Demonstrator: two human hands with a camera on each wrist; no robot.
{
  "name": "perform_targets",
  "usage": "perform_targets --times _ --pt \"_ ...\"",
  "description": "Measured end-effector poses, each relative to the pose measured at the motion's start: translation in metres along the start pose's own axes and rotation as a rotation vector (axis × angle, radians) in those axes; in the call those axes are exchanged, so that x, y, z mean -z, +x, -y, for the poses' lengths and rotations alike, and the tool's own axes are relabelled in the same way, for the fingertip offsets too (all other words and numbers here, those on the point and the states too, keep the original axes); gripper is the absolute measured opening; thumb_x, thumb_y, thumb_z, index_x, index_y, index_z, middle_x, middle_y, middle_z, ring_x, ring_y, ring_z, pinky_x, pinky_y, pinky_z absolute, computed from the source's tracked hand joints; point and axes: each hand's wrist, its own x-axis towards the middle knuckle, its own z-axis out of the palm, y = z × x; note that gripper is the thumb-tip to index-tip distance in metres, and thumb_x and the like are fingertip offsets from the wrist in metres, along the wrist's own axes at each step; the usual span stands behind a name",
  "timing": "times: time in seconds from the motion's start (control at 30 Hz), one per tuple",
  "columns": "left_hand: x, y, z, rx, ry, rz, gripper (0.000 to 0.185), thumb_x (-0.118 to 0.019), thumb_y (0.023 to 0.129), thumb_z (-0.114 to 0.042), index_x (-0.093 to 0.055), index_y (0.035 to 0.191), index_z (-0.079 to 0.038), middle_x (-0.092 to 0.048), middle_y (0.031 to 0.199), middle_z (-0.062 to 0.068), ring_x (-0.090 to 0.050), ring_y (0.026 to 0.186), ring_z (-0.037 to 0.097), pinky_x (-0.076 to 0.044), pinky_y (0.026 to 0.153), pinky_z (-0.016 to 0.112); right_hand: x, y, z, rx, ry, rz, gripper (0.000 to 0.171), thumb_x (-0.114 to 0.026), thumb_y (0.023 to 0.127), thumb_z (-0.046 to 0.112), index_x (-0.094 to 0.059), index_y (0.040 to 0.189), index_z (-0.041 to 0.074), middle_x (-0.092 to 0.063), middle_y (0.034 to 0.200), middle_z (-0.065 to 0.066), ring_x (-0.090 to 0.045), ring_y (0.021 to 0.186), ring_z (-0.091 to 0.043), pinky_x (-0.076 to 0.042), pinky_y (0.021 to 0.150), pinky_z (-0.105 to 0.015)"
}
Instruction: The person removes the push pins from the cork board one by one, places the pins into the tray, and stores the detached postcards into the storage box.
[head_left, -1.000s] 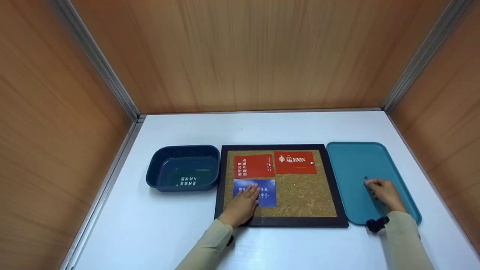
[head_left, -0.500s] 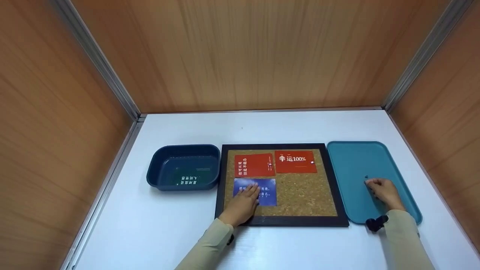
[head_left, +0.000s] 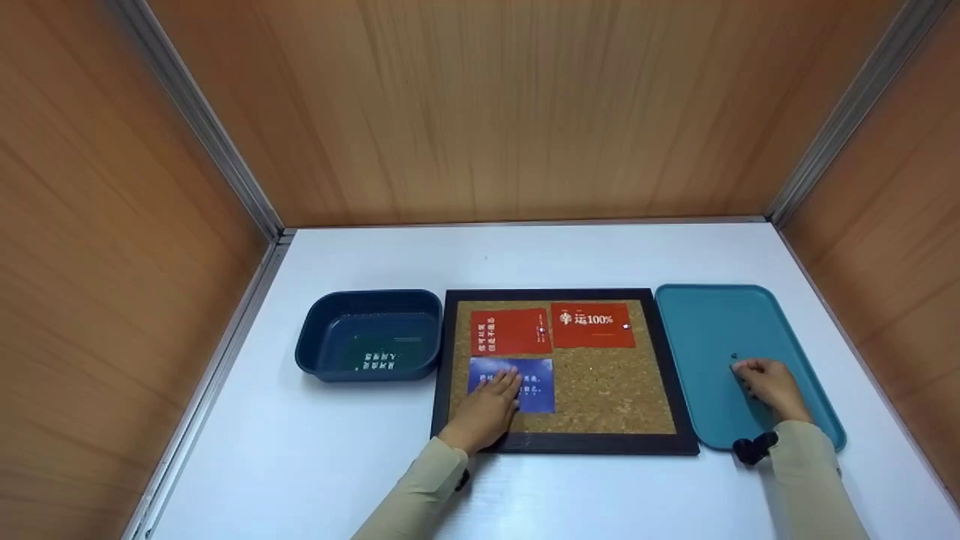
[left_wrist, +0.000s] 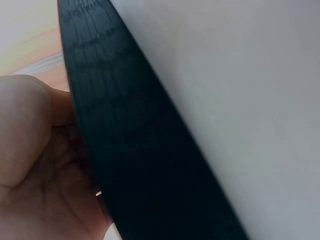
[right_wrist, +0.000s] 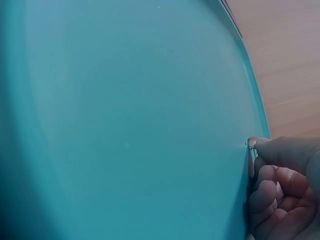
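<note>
In the head view my left hand [head_left: 480, 412] lies with straight fingers on a blue card [head_left: 536, 390] with white writing, pressing it to a dark-framed corkboard [head_left: 615, 397]. Above it are two red cards, one [head_left: 510, 334] at left and one [head_left: 589, 319] at right, each with a small pale pushpin [head_left: 626, 326] near its right edge. My right hand [head_left: 772, 386] is low over the teal tray [head_left: 705, 322], thumb and forefinger together on a tiny, shiny pushpin [right_wrist: 254, 150], mostly hidden by the fingertips. A tiny dark speck [head_left: 734, 355] shows just beyond them.
A deep navy basin [head_left: 315, 337] stands left of the corkboard, with a dark green card [head_left: 409, 349] inside. Board, basin and tray sit side by side on a white table [head_left: 300, 457]. Wood-grained panels [head_left: 525, 112] enclose the back and both sides.
</note>
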Motion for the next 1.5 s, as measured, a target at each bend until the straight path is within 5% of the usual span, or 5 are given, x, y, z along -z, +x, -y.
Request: perform_targets --times 0.87,1.2,1.5 --pt "0.003 0.000 0.000 0.017 0.002 0.005 0.047 -0.039 0.104 -0.027 -0.039 0.148 -0.010 -0.035 0.155 0.005 -0.033 0.143 0.024 -0.030 0.116 0.046 0.000 0.000 0.002 -0.009 0.037 0.011 0.053 -0.043 0.101 0.032 -0.049 0.127 -0.014 -0.060 0.100 -0.008 -0.053 0.078 -0.006 -0.049 0.067 -0.023" --pt "0.001 0.000 0.000 0.018 -0.001 0.018 0.047 -0.039 0.104 -0.027 -0.038 0.148 -0.010 -0.036 0.155 0.006 -0.033 0.144 0.024 -0.029 0.116 0.046 0.005 -0.001 0.002 -0.048 0.090 0.008 0.051 -0.043 0.101 0.032 -0.050 0.127 -0.013 -0.057 0.093 0.002 -0.053 0.075 -0.003 -0.050 0.066 -0.021" --pt "0.001 0.000 0.000 0.016 -0.004 0.025 0.047 -0.038 0.104 -0.028 -0.037 0.148 -0.010 -0.034 0.155 0.006 -0.031 0.144 0.024 -0.028 0.117 0.046 0.014 -0.001 0.018 0.005 0.044 -0.026 0.056 -0.041 0.101 0.037 -0.049 0.129 -0.012 -0.060 0.097 -0.004 -0.056 0.075 -0.001 -0.051 0.067 -0.019"
